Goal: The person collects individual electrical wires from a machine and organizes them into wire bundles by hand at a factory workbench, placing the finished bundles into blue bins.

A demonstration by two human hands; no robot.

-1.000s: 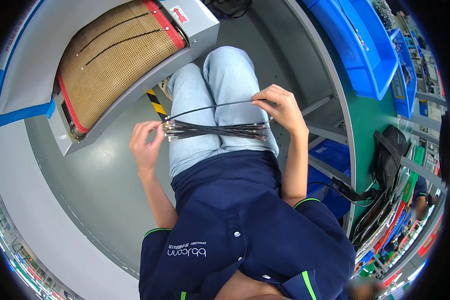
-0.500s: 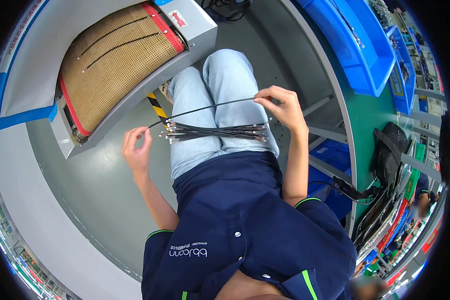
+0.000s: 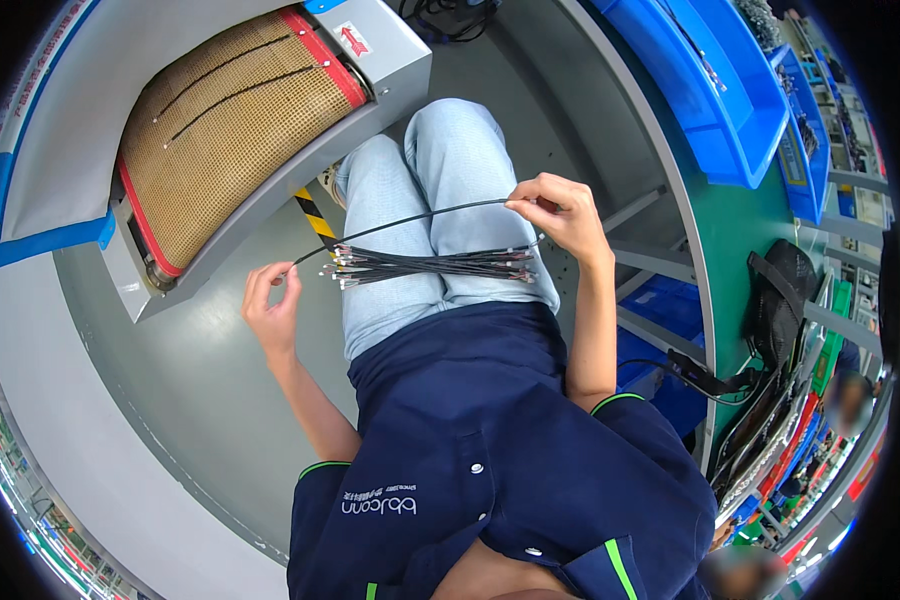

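Between my two hands stretches one thin black cable, slightly bowed above my thighs. My left hand pinches its left end, and my right hand pinches its right end; the fingers hide both tips. Just below, a bundle of similar black cables with small pale connectors at the ends lies across my lap. It sits on my light-blue jeans, apart from both hands.
At upper left a machine's tan mesh conveyor belt with red edges carries two black cables. A green worktable at right bears blue bins and a black mesh item. More blue bins stand beneath it.
Both hands keep their hold on the cable and have barely moved. The whole view has shifted very slightly.
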